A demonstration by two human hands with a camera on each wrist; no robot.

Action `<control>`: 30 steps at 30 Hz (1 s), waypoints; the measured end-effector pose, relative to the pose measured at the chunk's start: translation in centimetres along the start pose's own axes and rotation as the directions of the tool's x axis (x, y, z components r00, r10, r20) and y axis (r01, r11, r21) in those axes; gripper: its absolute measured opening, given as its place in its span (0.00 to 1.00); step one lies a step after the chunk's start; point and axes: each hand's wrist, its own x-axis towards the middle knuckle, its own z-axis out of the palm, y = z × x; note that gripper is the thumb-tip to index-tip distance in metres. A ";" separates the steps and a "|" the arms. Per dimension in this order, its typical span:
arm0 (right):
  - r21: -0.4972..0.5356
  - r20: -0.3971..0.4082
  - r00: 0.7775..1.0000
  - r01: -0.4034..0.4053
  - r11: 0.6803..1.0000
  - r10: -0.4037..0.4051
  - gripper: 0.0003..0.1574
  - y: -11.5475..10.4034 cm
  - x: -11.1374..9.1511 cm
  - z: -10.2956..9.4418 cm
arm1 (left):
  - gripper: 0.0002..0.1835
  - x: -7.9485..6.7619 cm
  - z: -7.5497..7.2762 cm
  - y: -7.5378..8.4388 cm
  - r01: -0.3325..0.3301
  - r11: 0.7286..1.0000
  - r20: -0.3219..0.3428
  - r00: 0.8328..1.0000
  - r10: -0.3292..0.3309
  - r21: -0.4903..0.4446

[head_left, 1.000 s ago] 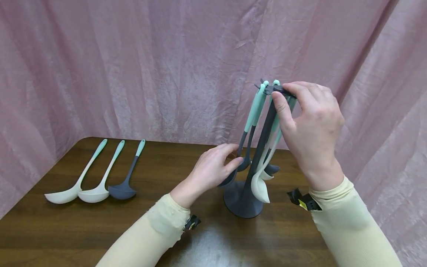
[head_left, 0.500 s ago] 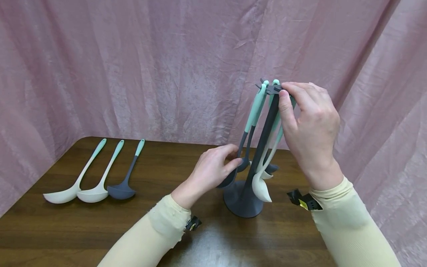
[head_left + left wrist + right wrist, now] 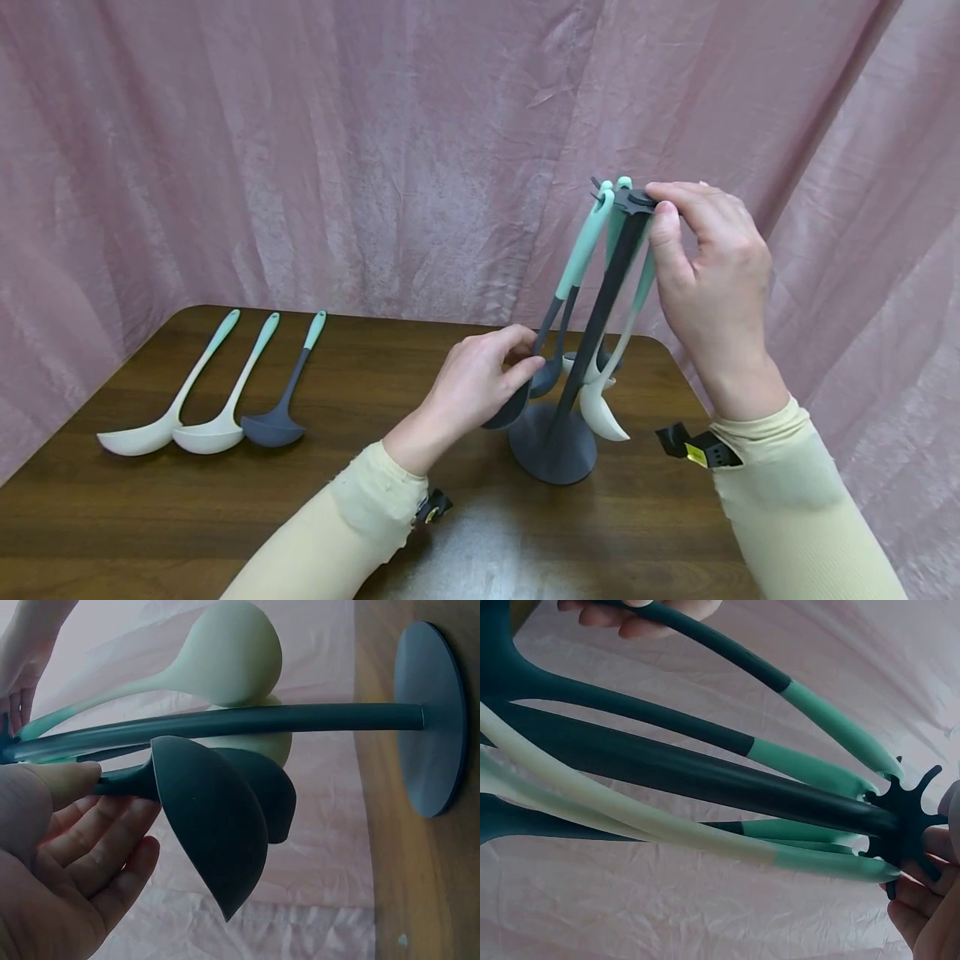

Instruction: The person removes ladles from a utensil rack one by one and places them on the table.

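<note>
A dark grey utensil stand (image 3: 603, 300) leans to the right, with several mint-handled ladles hanging from its hooked top (image 3: 907, 825). My right hand (image 3: 716, 275) grips that top between thumb and fingers. Lower down, my left hand (image 3: 480, 379) pinches the shaft of a dark grey ladle (image 3: 210, 817) just above its bowl. The handle end of this ladle sits at one of the hooks in the right wrist view. A second dark ladle (image 3: 546, 379) hangs right beside it. On the pole's other side hangs a white ladle (image 3: 602, 415), partly covering others behind it.
Two white ladles (image 3: 146, 437) (image 3: 210, 439) and one dark grey ladle (image 3: 276, 429) lie side by side on the left of the brown wooden table (image 3: 360, 367). A pink curtain (image 3: 420, 167) hangs behind the table.
The stand's top has shifted right with my right hand, and the stand has turned slightly. The hanging white ladle has swung right. My left hand stays nearly still on the dark ladle.
</note>
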 end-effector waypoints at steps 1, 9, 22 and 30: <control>0.005 -0.001 1.000 -0.004 1.000 0.004 0.22 0.0 0.0 0.0 | 0.06 0.0 0.0 0.0 -0.003 1.000 -0.007 1.000 0.003 -0.001; 0.015 -0.010 1.000 0.002 1.000 -0.002 0.24 0.4 -0.2 -0.1 | 0.07 -0.4 0.1 0.0 -0.006 1.000 -0.032 0.999 0.005 -0.016; 0.027 -0.070 0.997 -0.013 1.000 0.015 0.23 0.0 -0.4 0.6 | 0.07 -0.7 -0.1 0.2 -0.032 0.999 -0.039 0.999 0.031 -0.027; 0.024 -0.073 0.997 -0.013 1.000 0.015 0.23 -0.2 -0.3 0.7 | 0.07 -0.7 -0.4 0.3 -0.049 0.999 -0.056 0.997 0.048 -0.015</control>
